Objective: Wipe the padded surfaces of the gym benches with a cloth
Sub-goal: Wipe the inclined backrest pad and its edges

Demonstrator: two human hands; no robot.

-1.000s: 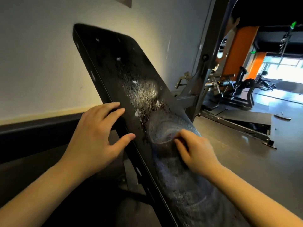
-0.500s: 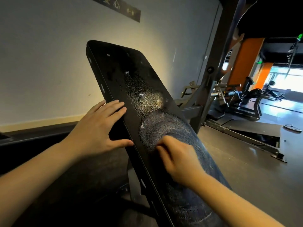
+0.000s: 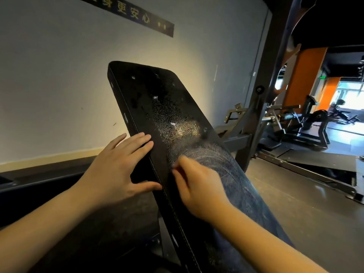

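Note:
A black padded bench back (image 3: 157, 91) slopes up toward the wall. Fine droplets (image 3: 177, 123) speckle its middle. Below them, a blue-grey band of swirled wipe marks (image 3: 226, 168) runs down the pad. My left hand (image 3: 118, 166) lies flat on the pad's left edge, fingers straight on top and thumb against the stitched side. My right hand (image 3: 199, 186), blurred by motion, presses on the pad near that left edge with its fingers curled. The cloth stays hidden under those fingers.
A dark steel rack upright (image 3: 262, 95) rises just right of the bench. Its floor rail (image 3: 305, 170) crosses the grey floor. More gym machines (image 3: 307, 123) and an orange pillar (image 3: 307, 75) stand at the back right. A pale wall with a dark sign (image 3: 134, 14) is behind.
My right hand has swept leftward across the pad, from its middle to near the left edge. My left hand has kept its place on the edge. The view has tilted upward.

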